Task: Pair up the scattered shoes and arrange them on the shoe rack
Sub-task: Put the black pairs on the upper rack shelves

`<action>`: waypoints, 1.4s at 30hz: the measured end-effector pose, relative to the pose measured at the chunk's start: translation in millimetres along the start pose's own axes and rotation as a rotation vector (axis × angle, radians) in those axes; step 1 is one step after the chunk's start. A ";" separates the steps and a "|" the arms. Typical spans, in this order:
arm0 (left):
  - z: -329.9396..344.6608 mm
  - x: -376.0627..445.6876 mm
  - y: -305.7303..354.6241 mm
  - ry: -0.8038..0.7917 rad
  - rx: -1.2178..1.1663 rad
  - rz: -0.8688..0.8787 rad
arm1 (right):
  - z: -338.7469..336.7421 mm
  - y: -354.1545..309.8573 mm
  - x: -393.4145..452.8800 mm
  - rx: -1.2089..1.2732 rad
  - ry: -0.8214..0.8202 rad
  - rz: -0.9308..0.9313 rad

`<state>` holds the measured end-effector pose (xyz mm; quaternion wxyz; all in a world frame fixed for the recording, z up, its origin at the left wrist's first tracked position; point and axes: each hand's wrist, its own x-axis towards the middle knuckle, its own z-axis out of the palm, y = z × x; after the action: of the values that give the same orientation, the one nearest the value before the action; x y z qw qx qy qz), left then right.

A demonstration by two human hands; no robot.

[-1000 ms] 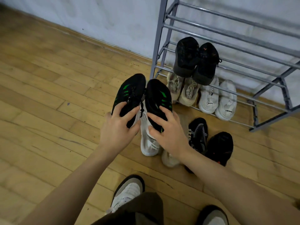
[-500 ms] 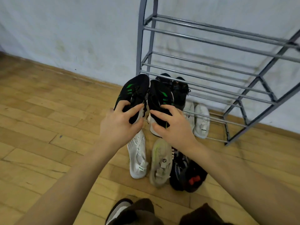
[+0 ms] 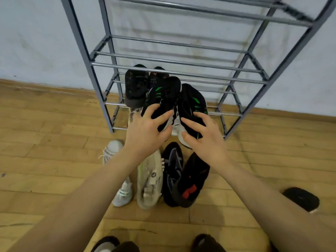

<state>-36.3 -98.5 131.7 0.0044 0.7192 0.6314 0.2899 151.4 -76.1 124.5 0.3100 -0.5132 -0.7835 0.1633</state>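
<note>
while each hand, left (image 3: 145, 131) and right (image 3: 205, 137), grips one green-striped shoe (image 3: 163, 95), the pair hangs just before the rack (image 3: 174, 71); placing is underway, and next needs a free shelf.

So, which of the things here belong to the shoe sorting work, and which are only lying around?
Belong to the job:
- left hand and right hand, each gripping one black-and-green shoe
- shoe rack
- black pair on the rack
- white shoe, beige shoe, two dark shoes on the floor

Just lying about:
- black oval object, unclear what
- wall
</note>
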 end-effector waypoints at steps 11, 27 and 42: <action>95.5 116.0 14.9 -0.014 -0.040 0.020 | -0.2 106.8 89.1 0.115 0.081 0.034; 142.4 124.1 -9.5 -0.177 0.113 0.105 | 38.6 150.8 111.8 -0.132 -0.028 0.065; 152.5 127.1 -6.9 0.114 0.099 0.207 | 58.4 158.4 107.0 -0.178 0.271 -0.004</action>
<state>26.2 73.4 54.6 -0.0971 0.7622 0.5666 0.2977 194.5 90.9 23.5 0.3664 -0.5543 -0.7470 0.0222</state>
